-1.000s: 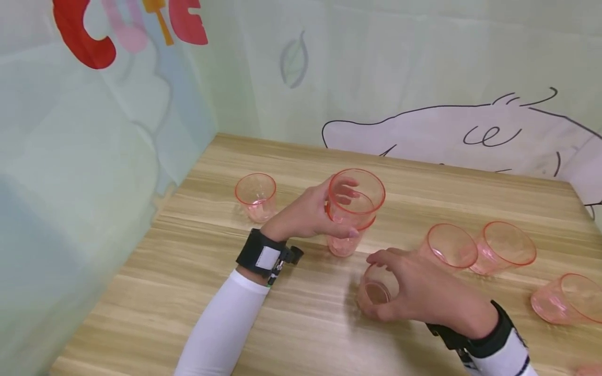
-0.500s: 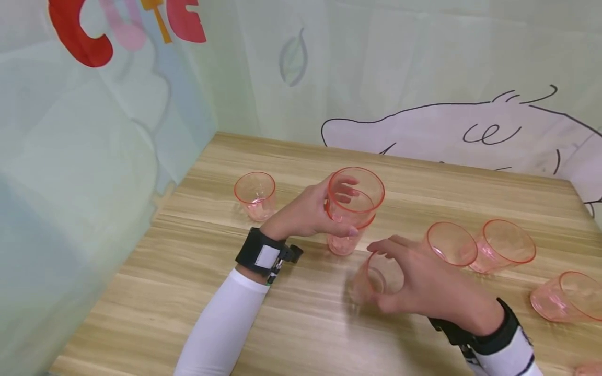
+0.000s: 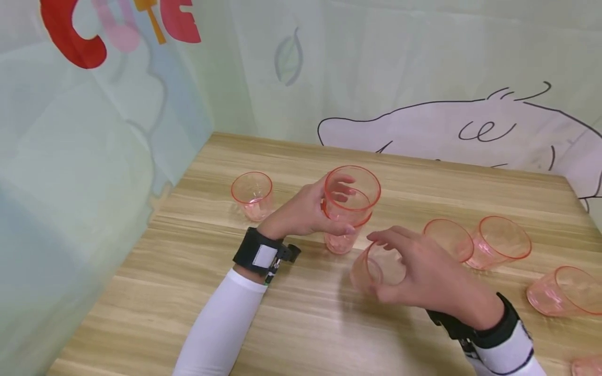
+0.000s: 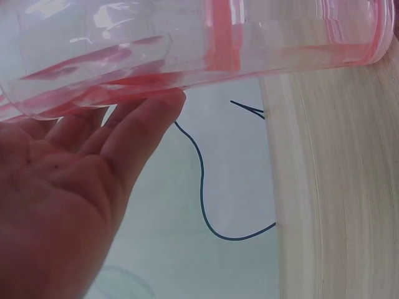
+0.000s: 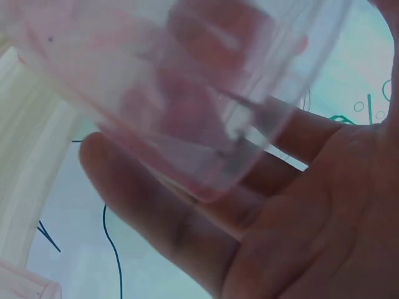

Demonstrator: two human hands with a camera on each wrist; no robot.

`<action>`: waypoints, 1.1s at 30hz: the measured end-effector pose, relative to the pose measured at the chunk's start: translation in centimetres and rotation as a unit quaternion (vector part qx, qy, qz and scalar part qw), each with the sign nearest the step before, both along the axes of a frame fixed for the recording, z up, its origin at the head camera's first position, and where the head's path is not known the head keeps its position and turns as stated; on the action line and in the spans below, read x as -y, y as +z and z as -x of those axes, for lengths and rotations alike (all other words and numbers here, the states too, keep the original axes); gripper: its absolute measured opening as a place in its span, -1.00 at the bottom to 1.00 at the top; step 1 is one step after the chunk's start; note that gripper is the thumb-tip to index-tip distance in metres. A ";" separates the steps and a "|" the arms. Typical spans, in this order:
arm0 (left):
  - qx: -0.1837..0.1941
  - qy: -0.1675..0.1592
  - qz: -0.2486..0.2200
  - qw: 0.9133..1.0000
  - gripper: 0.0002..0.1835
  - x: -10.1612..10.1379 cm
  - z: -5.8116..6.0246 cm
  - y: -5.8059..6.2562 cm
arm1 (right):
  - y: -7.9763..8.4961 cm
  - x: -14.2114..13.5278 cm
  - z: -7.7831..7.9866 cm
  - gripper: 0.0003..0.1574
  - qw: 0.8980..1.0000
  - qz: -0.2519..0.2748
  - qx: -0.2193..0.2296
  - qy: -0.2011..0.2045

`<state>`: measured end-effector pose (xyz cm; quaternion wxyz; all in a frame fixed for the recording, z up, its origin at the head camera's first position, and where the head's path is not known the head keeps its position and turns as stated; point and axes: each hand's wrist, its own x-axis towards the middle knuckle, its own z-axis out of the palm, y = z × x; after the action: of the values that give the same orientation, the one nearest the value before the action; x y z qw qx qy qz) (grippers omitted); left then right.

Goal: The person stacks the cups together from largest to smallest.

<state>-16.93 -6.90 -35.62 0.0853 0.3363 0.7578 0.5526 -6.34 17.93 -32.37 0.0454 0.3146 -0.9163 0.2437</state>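
Printed fabric backdrops rise behind and to the left of a wood-grain table. Curled thumb and fingers of the left hand clamp a stack of nested pink transparent tumblers. Right of this stack and nearer the wearer, the right hand grips a single tumbler, tilted, between thumb and fingers. Left of the stack sits a lone tumbler; to its right are a pair of tumblers, then another tumbler farther right.

Cup stack apparently on table
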 end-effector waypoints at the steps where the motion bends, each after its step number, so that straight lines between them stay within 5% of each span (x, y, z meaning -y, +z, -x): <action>1: -0.001 0.001 0.001 1.000 -0.13 0.0 0.0 0.0 | 0.0 0.0 0.0 -0.38 1.000 0.002 -0.004 -0.001; 12: 0.012 0.003 0.007 1.000 -0.14 0.1 -0.2 0.1 | 0.5 -0.5 0.0 -0.25 0.999 0.030 -0.014 -0.012; 33: 0.007 -0.003 0.004 1.000 -0.15 0.0 0.0 0.0 | 1.2 -1.3 0.6 -0.16 0.987 0.101 -0.124 -0.008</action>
<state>-16.97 -6.92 -35.66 0.0938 0.3345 0.7580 0.5520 -6.91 19.27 -31.21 0.1922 0.3287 -0.8767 0.2940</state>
